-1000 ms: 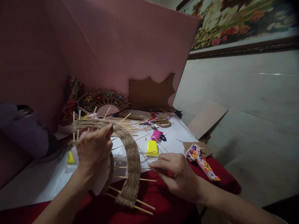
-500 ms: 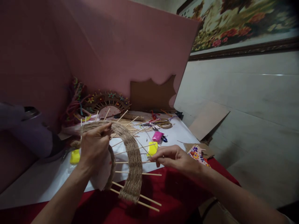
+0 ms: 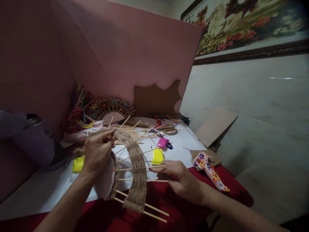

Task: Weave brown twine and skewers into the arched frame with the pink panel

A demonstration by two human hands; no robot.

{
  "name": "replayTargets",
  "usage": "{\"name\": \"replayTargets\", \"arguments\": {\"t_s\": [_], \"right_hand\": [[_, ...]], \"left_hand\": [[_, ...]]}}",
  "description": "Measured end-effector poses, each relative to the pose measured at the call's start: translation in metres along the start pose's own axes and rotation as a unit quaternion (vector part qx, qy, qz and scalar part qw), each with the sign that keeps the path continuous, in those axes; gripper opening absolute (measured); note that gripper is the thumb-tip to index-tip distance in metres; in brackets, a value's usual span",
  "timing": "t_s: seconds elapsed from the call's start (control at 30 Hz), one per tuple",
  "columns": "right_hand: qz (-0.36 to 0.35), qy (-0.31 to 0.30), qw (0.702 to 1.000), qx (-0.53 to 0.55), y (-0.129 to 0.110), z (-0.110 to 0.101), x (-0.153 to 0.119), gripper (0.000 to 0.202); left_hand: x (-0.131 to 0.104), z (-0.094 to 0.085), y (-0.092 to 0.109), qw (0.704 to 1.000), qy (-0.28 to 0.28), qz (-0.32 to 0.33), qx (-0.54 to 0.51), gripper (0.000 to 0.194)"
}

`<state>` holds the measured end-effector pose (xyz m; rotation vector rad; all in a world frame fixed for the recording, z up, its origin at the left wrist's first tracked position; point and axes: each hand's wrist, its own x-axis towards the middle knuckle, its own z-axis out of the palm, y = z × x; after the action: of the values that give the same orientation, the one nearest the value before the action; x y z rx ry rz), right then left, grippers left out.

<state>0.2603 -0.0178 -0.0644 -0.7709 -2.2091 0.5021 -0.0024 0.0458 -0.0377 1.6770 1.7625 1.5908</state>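
A curved band of woven twine (image 3: 138,167) runs over several thin wooden sticks that fan outward, with a narrower woven arc and a pale piece (image 3: 105,183) on its inner side. My left hand (image 3: 98,153) is closed on the top of the woven band. At the outer right edge, my right hand (image 3: 177,177) pinches a strand of twine (image 3: 146,159) beside the stick tips; its fingers partly hide the strand's end. The lower sticks stick out past the band over the red cloth.
Yellow packets (image 3: 157,156), a pink packet (image 3: 162,143), scissors (image 3: 170,129) and loose sticks lie on the white sheet (image 3: 185,158). A decorated fan (image 3: 113,108) and cut cardboard (image 3: 155,100) stand behind. Floral fabric (image 3: 210,170) lies right; a purple container (image 3: 38,138) stands left.
My right hand has moved down and slightly outward along the band's outer edge with the strand. More of the floral fabric shows. My left hand keeps its hold.
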Motion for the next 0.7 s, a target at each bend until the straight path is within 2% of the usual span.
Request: {"name": "replayTargets", "arguments": {"t_s": [0.13,0.3,0.4,0.57,0.7], "right_hand": [[-0.07,0.006,0.995,-0.07,-0.003,-0.006,-0.003,0.015],[-0.13,-0.072,0.985,-0.09,-0.013,-0.018,-0.006,0.017],[-0.098,-0.084,0.988,-0.088,-0.018,-0.025,-0.009,0.019],[0.0,-0.085,0.996,0.0,-0.025,-0.033,-0.012,0.011],[0.019,-0.103,0.994,-0.035,-0.026,-0.027,-0.018,0.016]], "left_hand": [[0.0,-0.002,-0.001,1.0,0.002,0.01,-0.022,0.042],[-0.001,-0.003,0.003,1.0,0.006,-0.012,-0.021,0.044],[0.001,-0.005,0.003,1.0,0.022,-0.015,0.003,0.044],[0.005,-0.007,-0.001,0.999,0.041,-0.013,0.016,0.047],[0.005,-0.007,-0.002,0.998,0.037,-0.005,0.055,0.041]]}}
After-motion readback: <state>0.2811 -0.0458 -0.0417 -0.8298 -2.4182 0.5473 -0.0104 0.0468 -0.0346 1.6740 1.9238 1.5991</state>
